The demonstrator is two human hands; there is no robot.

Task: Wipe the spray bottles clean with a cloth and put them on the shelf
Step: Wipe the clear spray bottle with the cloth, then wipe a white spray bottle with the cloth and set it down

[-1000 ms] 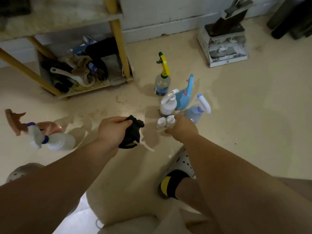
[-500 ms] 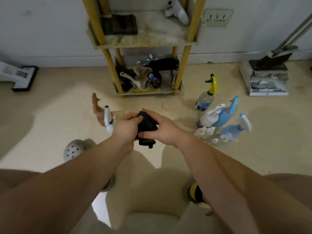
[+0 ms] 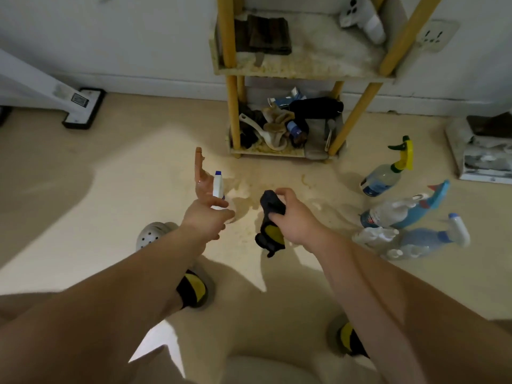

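1. Head view, shelf: yellow posts, two tiers seen. Upper tier holds a folded dark rag at its left and a white sprayer lying at its right. Lower tier is crammed with a white scoop, tan fabric, a black item and other clutter too jumbled to tell apart.
2. Head view, floor at right: four spray bottles grouped near one another. Green-and-yellow-trigger bottle stands farthest back; blue-trigger bottle nearer; two white-trigger bottles nearest, blurred. Liquid level in them cannot be read.
3. Head view, left hand: fingers spread and relaxed, reaching at two bottles standing together on the floor, an orange one and a clear one with a white and blue head. Fingertips overlap the clear bottle's base; actual contact cannot be confirmed.
4. Head view, right hand: fingers clenched round a black-and-yellow cloth, which is bunched at the top of the fist and hangs below it. Cloth is held above the floor, just right of the clear bottle, not touching it.
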